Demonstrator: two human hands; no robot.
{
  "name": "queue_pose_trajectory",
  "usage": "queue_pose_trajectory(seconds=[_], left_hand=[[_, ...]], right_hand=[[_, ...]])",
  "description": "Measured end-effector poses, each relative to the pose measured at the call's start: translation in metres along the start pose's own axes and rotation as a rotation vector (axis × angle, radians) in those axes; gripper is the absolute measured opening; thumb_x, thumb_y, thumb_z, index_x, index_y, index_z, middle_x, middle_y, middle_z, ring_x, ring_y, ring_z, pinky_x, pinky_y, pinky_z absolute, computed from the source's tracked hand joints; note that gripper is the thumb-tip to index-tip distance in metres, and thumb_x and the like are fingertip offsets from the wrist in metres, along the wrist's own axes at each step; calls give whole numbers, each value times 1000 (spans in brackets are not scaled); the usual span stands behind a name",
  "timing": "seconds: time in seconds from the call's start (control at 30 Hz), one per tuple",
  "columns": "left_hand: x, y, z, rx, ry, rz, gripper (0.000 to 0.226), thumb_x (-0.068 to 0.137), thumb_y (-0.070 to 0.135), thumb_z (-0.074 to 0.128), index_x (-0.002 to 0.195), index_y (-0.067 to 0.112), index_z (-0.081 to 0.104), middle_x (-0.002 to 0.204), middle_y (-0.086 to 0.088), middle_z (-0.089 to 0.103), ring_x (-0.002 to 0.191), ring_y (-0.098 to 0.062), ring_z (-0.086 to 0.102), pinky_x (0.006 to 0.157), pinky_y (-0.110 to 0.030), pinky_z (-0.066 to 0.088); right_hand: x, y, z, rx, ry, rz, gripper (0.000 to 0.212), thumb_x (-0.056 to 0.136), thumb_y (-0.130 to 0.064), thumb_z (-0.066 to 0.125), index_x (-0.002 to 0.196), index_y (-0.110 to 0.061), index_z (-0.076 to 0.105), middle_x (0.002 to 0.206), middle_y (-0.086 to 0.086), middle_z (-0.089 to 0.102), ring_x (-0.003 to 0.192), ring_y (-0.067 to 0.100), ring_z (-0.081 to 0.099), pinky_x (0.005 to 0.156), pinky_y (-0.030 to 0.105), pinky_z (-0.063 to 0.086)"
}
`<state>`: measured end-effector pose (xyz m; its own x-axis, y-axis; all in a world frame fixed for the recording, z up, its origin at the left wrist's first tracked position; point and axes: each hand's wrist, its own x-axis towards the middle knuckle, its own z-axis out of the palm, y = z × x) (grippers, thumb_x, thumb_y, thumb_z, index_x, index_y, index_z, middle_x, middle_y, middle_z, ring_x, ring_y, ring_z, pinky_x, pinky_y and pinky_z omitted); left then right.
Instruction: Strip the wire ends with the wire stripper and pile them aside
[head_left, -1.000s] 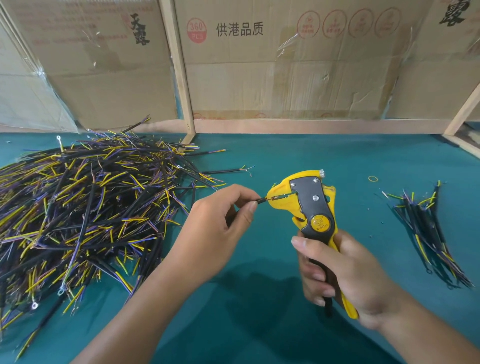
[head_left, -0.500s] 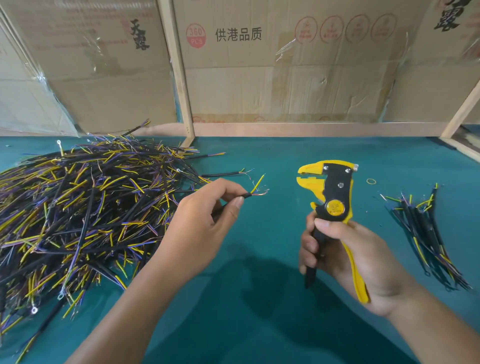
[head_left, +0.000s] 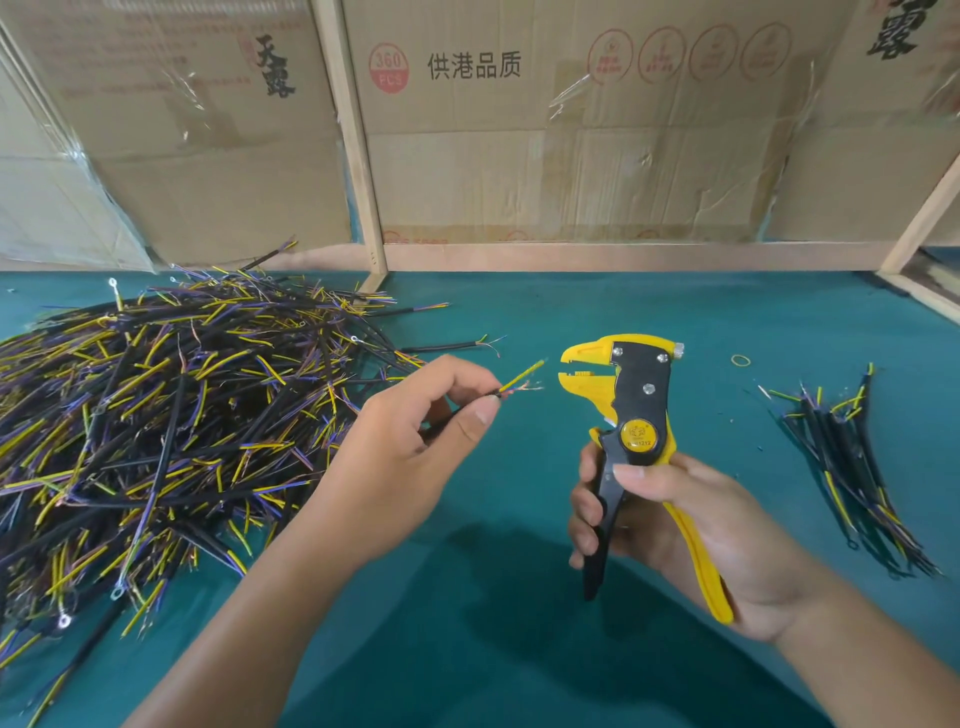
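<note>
My left hand (head_left: 400, 457) pinches a black wire (head_left: 511, 388) between thumb and forefinger; its end splits into a yellow core and bare copper strands pointing right. My right hand (head_left: 675, 525) grips the handles of the yellow and black wire stripper (head_left: 636, 415), held upright with its jaws open and facing left. The wire's tip sits a short gap to the left of the jaws. A big heap of black, yellow and purple wires (head_left: 156, 431) covers the left of the teal table. A small bundle of wires (head_left: 852, 457) lies at the right.
Cardboard boxes (head_left: 571, 130) and a wooden frame (head_left: 358, 156) stand along the back of the table. A small yellow rubber band (head_left: 741, 360) lies on the teal surface (head_left: 519, 312) behind the stripper. A wooden rail (head_left: 924, 296) runs at the far right.
The wire came out of the stripper's jaws with one core stripped to copper. The stripper's jaws opened and the handles spread, and wire and tool have since drawn closer together.
</note>
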<state>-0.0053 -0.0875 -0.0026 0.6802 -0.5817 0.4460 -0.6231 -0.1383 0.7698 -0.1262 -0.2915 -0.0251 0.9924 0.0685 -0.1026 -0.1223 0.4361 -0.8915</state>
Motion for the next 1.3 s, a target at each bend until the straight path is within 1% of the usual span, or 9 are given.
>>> queue_pose_trajectory(seconds=[0.13,0.23,0.37,0.43,0.57,0.77,1.0,1.1,1.3], left_hand=[[-2,0,3,-108,-103,1,9,98,34,55,99,33,64,78,10,59,62,-2,44,58,-15,37],[-4,-1,12,-169,-209,-13,7,97,34,60,99,30,65,80,14,62,70,-3,51,66,-17,42],[-6,-2,21,-154,-317,9,9,99,27,59,100,24,67,92,6,71,83,-5,61,78,-17,47],[-7,-2,23,-157,-316,3,8,98,29,59,100,26,67,90,10,70,80,-4,60,74,-16,46],[-7,-3,20,-106,-310,-18,9,97,36,60,98,31,67,78,-2,62,69,-28,48,61,-36,40],[-8,-1,22,-134,-371,-46,15,96,39,60,101,28,68,87,-5,68,77,-36,53,67,-45,45],[-7,-1,23,-177,-379,-53,9,98,31,59,98,27,68,84,6,69,73,-17,57,67,-28,45],[-7,0,24,-240,-380,-48,10,100,23,58,96,23,67,79,12,67,63,4,53,61,-7,39],[-7,2,26,-299,-365,-54,11,100,17,57,96,12,66,77,13,66,56,7,53,55,-1,36]], right_hand=[[2,6,10,84,4,1,21,79,-16,71,99,-7,69,86,19,58,77,35,60,77,50,56],[3,12,17,121,65,-51,17,80,-13,69,96,-10,73,93,19,65,85,31,66,77,47,58],[5,16,20,87,103,-165,24,69,-18,78,93,-16,77,97,12,69,93,23,67,79,45,58],[5,17,20,77,125,-185,27,67,-19,80,94,-20,78,95,9,69,92,21,66,79,44,58],[6,19,18,121,156,-190,28,71,-17,80,99,-17,75,95,11,64,90,23,63,78,44,57],[6,17,15,107,186,-199,22,76,-15,76,98,-17,75,96,10,64,91,25,64,75,42,58],[6,17,14,87,185,-218,24,80,-9,74,103,-13,72,98,10,67,90,26,68,79,42,58],[5,16,16,124,161,-223,23,80,-7,71,101,-15,72,97,11,67,89,28,67,81,43,58],[5,15,19,216,134,-198,20,81,-7,68,97,-17,72,94,12,65,88,27,65,80,44,58]])
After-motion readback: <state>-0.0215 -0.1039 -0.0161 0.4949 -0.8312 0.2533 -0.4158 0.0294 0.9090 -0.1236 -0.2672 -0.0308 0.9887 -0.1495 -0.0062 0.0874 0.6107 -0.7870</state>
